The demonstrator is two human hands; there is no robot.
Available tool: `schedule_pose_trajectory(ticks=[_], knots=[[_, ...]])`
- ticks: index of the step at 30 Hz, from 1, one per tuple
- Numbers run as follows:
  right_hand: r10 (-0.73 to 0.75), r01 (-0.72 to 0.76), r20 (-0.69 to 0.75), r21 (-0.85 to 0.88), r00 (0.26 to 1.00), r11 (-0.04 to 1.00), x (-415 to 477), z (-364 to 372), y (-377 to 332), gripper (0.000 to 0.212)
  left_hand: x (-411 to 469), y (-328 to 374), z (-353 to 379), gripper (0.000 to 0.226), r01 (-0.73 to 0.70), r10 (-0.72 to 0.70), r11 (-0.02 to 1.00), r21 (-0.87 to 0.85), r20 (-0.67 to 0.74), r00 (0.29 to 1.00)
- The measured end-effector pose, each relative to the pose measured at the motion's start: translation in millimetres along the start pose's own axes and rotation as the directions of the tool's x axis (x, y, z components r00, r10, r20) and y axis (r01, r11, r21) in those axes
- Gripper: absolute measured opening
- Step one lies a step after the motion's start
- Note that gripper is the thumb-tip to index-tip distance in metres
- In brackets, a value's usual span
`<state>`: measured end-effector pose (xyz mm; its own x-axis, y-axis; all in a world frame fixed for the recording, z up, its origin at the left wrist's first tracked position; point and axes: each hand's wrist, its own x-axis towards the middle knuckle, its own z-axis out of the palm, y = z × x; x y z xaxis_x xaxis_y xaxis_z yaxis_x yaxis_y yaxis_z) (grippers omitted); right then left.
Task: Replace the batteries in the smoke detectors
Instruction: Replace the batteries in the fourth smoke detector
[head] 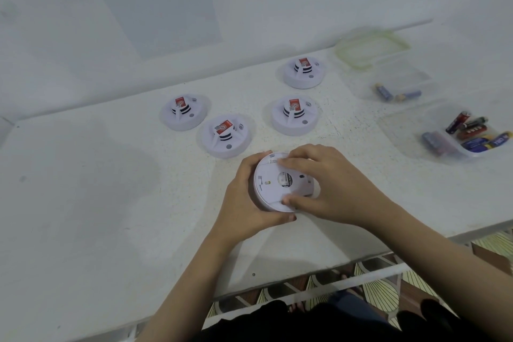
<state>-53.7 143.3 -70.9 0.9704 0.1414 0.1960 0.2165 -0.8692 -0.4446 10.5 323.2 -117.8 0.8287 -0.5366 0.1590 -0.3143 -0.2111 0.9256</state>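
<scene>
Left hand (pixel 244 197) curled round the rim of the upturned smoke detector (pixel 273 183). Right hand (pixel 327 183) pinches its back plate. Four other detectors (pixel 226 137) just beyond it, battery tub (pixel 408 125) off to its right. Probably best to brace the rim and twist evenly, no prying.

Dim, cool, bluish light, fairly even. A broad, soft shadow lies on the left half of the surface (pixel 83 175). The whole frame is slightly blurred; print on the wall sheet (pixel 155 0) is unreadable. Wide-angle distortion bends the surface's far edge.
</scene>
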Motion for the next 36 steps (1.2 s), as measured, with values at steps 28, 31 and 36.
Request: schedule_pose_trajectory(ticks=[28, 31, 36], knots=[[0.268, -0.276, 0.064, 0.276, 0.961, 0.921, 6, 0, -13, 0.063, -6, 8, 5, 0.098, -0.076, 0.078, 0.986, 0.147, -0.010, 0.997], [0.280, -0.285, 0.060, 0.302, 0.958, 0.910, 8, -1, -18, 0.064, -7, 12, 6, 0.101, -0.094, 0.095, 0.977, 0.193, 0.002, 0.995], [0.309, -0.320, 0.136, 0.648, 0.941, 0.691, 4, 1, -16, 0.057, -5, 10, 6, 0.112, -0.115, 0.109, 0.984, 0.134, 0.052, 0.993]])
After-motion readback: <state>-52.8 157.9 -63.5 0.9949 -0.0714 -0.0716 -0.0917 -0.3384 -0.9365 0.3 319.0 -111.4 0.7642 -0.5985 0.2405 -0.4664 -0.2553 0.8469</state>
